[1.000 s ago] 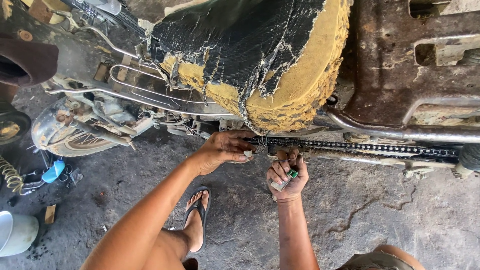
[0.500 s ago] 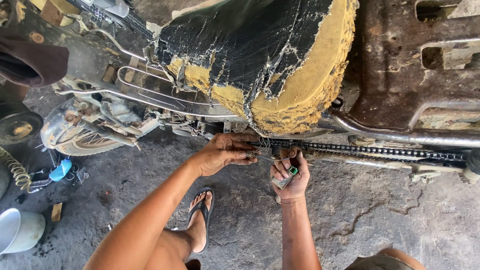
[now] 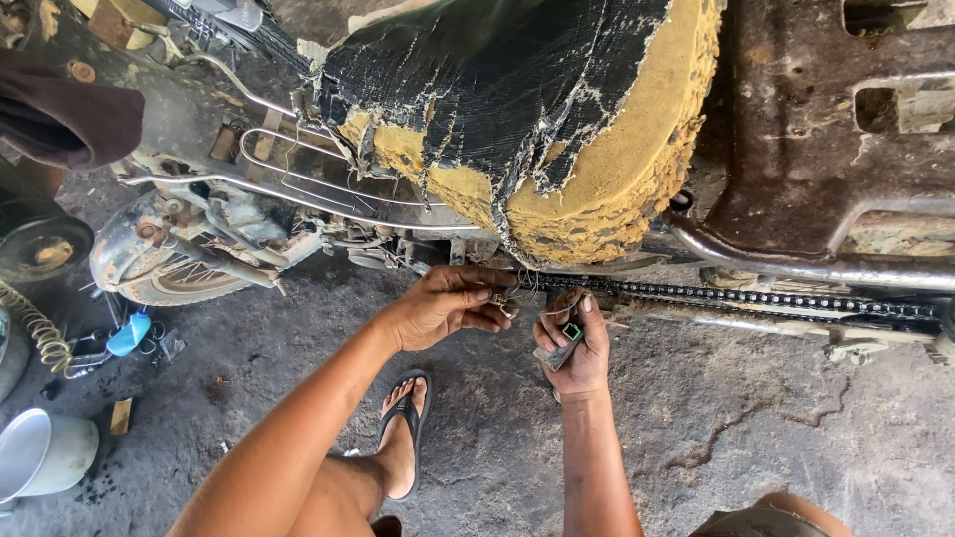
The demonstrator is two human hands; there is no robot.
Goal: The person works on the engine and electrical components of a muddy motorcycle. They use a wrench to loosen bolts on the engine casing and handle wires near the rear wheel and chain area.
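I look down at a worn motorcycle with a torn black seat [image 3: 517,109] showing yellow foam. Its drive chain [image 3: 756,296] runs to the right below the seat. My left hand [image 3: 448,303] pinches the chain's left end with fingertips. My right hand [image 3: 575,346] sits just right of it, under the chain, closed around a small grey tool with a green part; its fingertips touch the chain. What the left fingers grip exactly is partly hidden.
The engine [image 3: 189,249] lies at left. A rusty metal frame [image 3: 836,129] is at upper right. On the cracked concrete floor [image 3: 756,428] are a white bucket [image 3: 40,452], a blue object [image 3: 129,333] and a coiled spring [image 3: 35,333]. My sandalled foot [image 3: 403,428] is below.
The view has shifted slightly; both hands stay at the chain's end, with the right hand edging a little closer to the left.
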